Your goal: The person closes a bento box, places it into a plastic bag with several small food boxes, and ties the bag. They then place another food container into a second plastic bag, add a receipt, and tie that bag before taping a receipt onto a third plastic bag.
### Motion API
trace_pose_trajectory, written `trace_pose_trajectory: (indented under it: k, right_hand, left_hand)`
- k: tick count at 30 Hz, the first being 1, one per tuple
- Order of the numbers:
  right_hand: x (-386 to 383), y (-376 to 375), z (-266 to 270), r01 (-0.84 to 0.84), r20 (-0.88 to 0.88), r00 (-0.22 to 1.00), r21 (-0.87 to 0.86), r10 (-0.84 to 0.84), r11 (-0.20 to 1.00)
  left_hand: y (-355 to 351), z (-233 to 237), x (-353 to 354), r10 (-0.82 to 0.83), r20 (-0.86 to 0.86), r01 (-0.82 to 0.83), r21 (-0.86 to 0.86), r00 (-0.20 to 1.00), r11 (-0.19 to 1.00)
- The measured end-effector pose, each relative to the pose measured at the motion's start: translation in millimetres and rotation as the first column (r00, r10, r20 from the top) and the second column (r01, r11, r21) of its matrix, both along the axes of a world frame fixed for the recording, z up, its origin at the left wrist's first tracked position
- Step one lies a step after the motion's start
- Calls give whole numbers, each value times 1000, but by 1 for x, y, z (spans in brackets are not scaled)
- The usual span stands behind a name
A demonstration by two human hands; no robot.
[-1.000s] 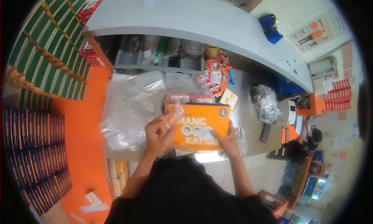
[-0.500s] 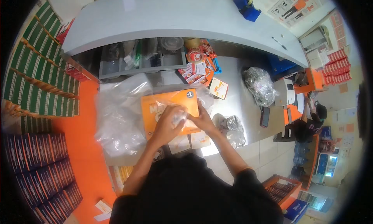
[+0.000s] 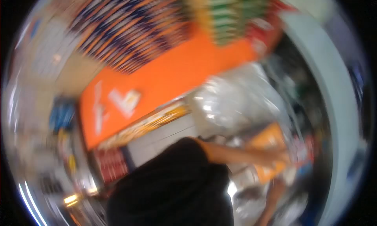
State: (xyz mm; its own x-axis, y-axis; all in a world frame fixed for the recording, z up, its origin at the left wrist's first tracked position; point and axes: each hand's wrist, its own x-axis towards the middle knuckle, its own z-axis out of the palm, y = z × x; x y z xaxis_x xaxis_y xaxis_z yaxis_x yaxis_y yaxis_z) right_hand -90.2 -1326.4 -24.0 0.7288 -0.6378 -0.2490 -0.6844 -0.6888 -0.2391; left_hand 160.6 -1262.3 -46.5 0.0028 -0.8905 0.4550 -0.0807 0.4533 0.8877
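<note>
The view is heavily smeared by motion. My left arm reaches from my black shirt to the right, and my left hand (image 3: 283,158) lies against an orange box (image 3: 269,139) on the counter. My right forearm comes up from below, with my right hand (image 3: 279,183) close under the same box. Neither hand's fingers can be made out through the blur. Crumpled clear plastic bags (image 3: 235,100) lie just above the box.
A grey curved counter top (image 3: 333,92) runs down the right side. An orange floor (image 3: 172,69) fills the middle, with white papers (image 3: 125,101) lying on it. Stacks of dark blue boxes (image 3: 125,30) and green boxes (image 3: 235,14) stand beyond.
The view has swung sharply and rotated, so the counter now sits at the right and the floor in the middle. Both hands stay near the orange box.
</note>
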Motion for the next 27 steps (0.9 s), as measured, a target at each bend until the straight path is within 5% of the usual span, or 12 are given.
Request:
trace_pose_trajectory:
  k: [2,4,6,9,14,16,18,19,20,21,25,27]
  right_hand:
    - [4,-8,30,-414,-34,903,-342,429,844]
    - [16,-7,85,-595,7,803,-54,596,802]
    - [8,12,78,10,55,997,641,-59,767]
    - [24,8,94,-633,69,731,441,679,636]
    - [11,-18,76,-282,-335,908,-48,251,958]
    - [-29,-70,7,-579,-805,394,157,444,800]
    - [48,-23,27,-48,-200,979,-77,32,996]
    - [88,-18,42,-272,225,923,-193,313,943]
    - [89,-22,9,-111,277,950,-134,145,985]
    - [99,-14,3,-15,230,971,-189,59,982]
    - [99,-7,8,188,242,959,-138,-151,973]
    - [92,-9,7,219,237,952,-94,-192,971]
  left_hand:
    - [-24,-38,-20,250,407,-218,-124,879,968]
    - [-34,-37,-22,107,347,-127,34,932,991]
    - [-39,-47,-25,150,355,-161,2,923,987]
    - [-43,-52,-36,170,323,-175,-14,931,984]
    - [-20,-21,-20,175,6,-174,-76,985,982]
    - [-7,-13,-10,97,-4,-94,-295,995,951]
    - [-16,-23,-21,73,-61,-82,-172,995,982]
    - [-23,-33,-31,118,-68,-112,81,991,990]
    - [-11,22,-12,157,-220,-92,277,963,956]
    - [-13,6,-5,293,158,-307,66,943,950]
    - [6,71,37,363,-379,-132,515,851,847]
    - [18,107,58,241,-521,-146,217,819,965]
